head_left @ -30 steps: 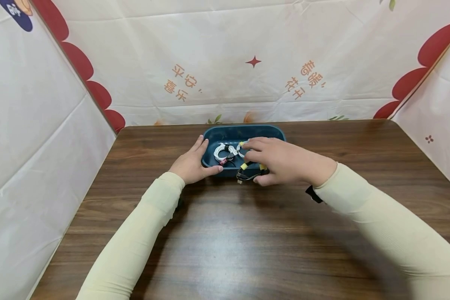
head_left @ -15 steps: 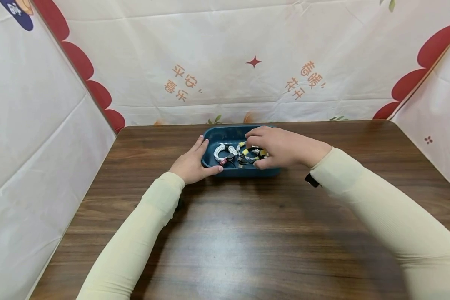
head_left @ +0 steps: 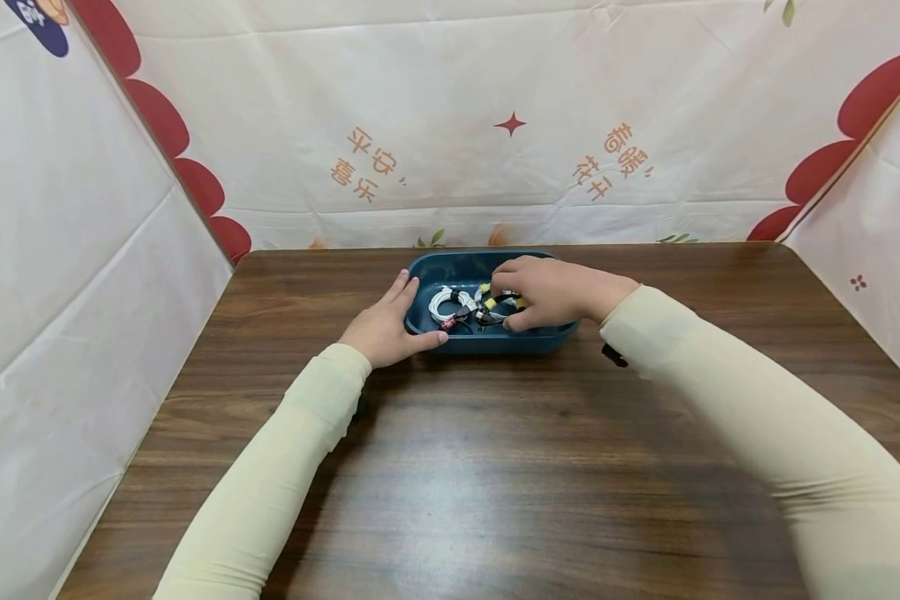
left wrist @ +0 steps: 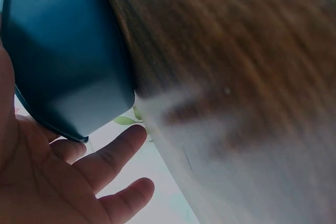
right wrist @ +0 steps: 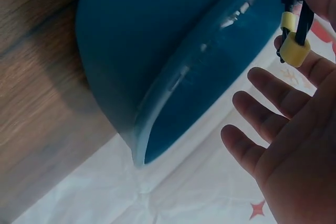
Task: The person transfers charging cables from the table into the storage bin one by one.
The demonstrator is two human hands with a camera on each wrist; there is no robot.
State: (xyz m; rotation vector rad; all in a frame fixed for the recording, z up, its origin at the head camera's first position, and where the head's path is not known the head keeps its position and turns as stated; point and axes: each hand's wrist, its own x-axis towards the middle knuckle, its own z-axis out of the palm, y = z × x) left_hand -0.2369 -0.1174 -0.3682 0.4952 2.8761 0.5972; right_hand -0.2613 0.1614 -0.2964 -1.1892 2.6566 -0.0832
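Observation:
A dark blue plastic bin (head_left: 495, 344) stands near the table's far edge. My left hand (head_left: 384, 330) rests at its left end, thumb along the near rim; in the left wrist view the other fingers extend loosely beside the outer wall. Over the bin's right half, my right hand (head_left: 549, 292) pinches a bundled black cable (right wrist: 304, 22) with yellow bands (right wrist: 295, 50) between thumb and index finger, the remaining fingers spread. A coiled white cable (head_left: 435, 315) with a black tie lies at left inside the bin. Another white cable beside it is partly hidden by the right hand.
The brown wood-grain table (head_left: 450, 483) stretches in front of the bin. A white printed cloth (head_left: 450, 83) hangs behind the table, with more cloth on both sides. A small red tag (head_left: 447, 325) sits by the white coil.
The right hand has carried the black cable from above the near rim back to over the bin's interior, then shifted slightly left. The left hand has stayed in place.

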